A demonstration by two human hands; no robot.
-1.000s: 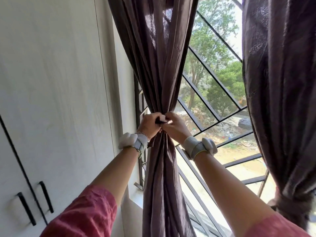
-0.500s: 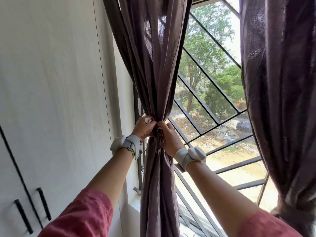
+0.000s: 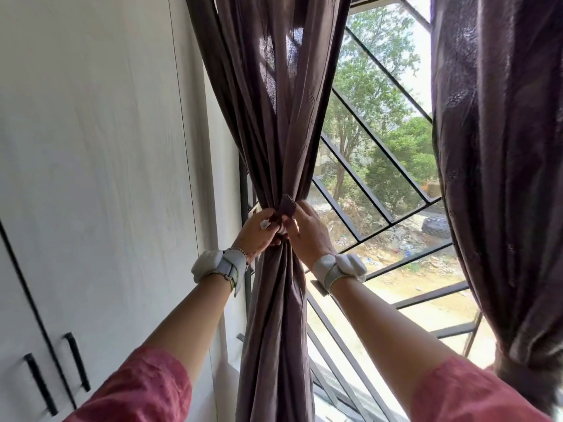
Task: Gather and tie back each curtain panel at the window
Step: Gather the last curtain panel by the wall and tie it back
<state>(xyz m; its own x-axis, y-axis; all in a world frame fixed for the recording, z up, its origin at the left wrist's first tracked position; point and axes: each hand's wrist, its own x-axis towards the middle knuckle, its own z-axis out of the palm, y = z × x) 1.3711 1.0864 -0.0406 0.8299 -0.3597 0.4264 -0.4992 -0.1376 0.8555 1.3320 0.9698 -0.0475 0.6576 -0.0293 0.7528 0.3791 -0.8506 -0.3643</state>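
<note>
A thin, matt woven cloth curtain panel [image 3: 274, 123], dusky purple and semi-sheer where light passes through, hangs before a dark, matt-painted metal window grille [image 3: 376, 205]. Beside it, a pale cupboard [image 3: 91, 178] shows faint wood grain and slim black metal handles [image 3: 76, 360].

Both arms reach up and forward, pink sleeves pushed to the elbows, a white band on each wrist. The left hand [image 3: 259, 231] and right hand [image 3: 309, 231] meet, fingers curled and pinching closed.
</note>
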